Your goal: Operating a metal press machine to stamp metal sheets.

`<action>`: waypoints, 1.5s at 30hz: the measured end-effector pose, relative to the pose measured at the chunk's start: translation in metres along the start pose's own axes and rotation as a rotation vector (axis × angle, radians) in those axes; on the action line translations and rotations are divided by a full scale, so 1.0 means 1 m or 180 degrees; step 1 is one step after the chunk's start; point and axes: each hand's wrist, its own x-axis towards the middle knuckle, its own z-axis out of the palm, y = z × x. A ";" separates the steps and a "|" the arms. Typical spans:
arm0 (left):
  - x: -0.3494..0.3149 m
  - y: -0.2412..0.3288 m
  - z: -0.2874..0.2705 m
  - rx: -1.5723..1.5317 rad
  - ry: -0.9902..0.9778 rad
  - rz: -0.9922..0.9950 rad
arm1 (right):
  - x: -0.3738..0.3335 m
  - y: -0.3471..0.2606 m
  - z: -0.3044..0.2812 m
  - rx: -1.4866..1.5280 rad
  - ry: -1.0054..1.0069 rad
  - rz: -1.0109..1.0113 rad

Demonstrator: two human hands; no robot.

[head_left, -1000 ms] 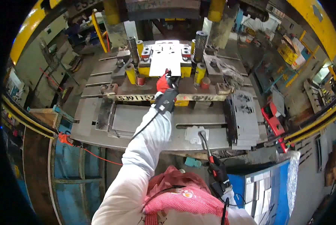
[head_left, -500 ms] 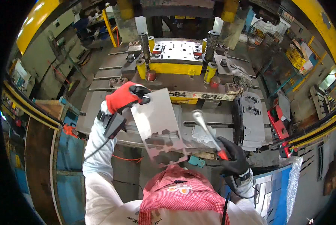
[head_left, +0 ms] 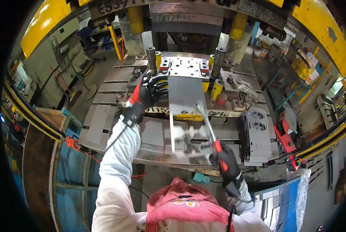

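Observation:
My left hand [head_left: 153, 91], in a red and black glove, is beside the left edge of a thin metal sheet [head_left: 185, 91]. Its fingers are spread; whether they touch the edge is unclear. The sheet hangs tilted in front of the press die [head_left: 184, 69], its near part cut out and blurred. In my black-gloved right hand [head_left: 228, 164] is a ratchet-shaped tool [head_left: 209, 125] with a red handle. The tool's round head lies over the right side of the sheet. Behind my right hand, a stack of cut metal sheets [head_left: 258, 135] lies on the bed.
Flat blanks [head_left: 151, 133] lie on the press bed at front left. Guide posts [head_left: 218, 62] and yellow cylinders [head_left: 217, 89] flank the die. A red bin [head_left: 285, 139] stands at right, and a crumpled rag [head_left: 245, 89] lies behind the stack.
My left hand has moved right and toward the die, and its fingers have spread from their grip on the sheet. The sheet has moved toward the die, while the tool has come over it.

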 end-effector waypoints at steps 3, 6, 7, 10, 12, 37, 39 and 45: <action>-0.013 -0.040 -0.035 -0.0108 0.0025 0.0248 | 0.061 -0.029 0.006 0.0044 0.0051 -0.0359; -0.034 -0.081 -0.019 0.0350 0.0736 -0.0135 | 0.116 -0.045 -0.004 0.0099 -0.0049 -0.0221; -0.045 -0.088 0.004 0.0680 0.1056 -0.0389 | 0.130 -0.045 -0.007 0.0174 0.0048 -0.0114; -0.055 -0.106 0.020 0.0582 0.0861 -0.0704 | 0.153 -0.043 -0.003 0.0304 -0.0048 0.0002; -0.050 -0.119 0.017 0.0398 0.0677 -0.0432 | 0.162 -0.042 0.004 0.0316 -0.0224 0.0005; 0.016 -0.124 0.018 -0.0652 0.1000 0.0315 | 0.098 -0.028 0.016 -0.0170 0.0325 -0.0641; 0.016 -0.125 0.023 -0.0705 0.0979 0.0311 | 0.051 -0.011 0.017 -0.0131 0.0579 -0.0673; 0.020 -0.127 0.024 -0.0829 0.0772 0.0316 | -0.071 0.074 0.024 0.0217 0.1215 -0.0195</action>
